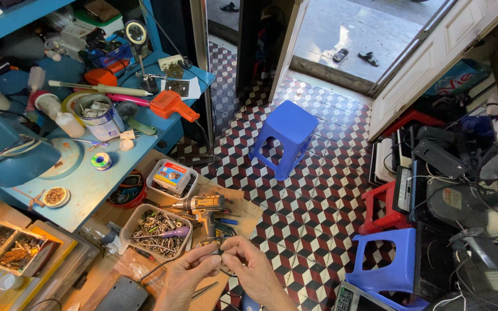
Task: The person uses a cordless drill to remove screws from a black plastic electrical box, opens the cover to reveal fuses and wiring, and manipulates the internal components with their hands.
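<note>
Small part: a tiny dark piece [221, 251] pinched between both hands, low in the view, above the cardboard [243, 210]; its kind is too small to tell.
Left hand [188, 275]: fingertips closed on the piece.
Right hand [253, 266]: fingertips closed on the same piece from the other side.
Progress: the piece is in hand, joined to nothing visible; the cordless drill [204, 206] lies unused just beyond.
Nearby: a tray of screws [155, 231] with a purple-handled screwdriver [165, 233] beside the drill.
Farther: a blue stool [283, 135] on the tiled floor [312, 190].
</note>
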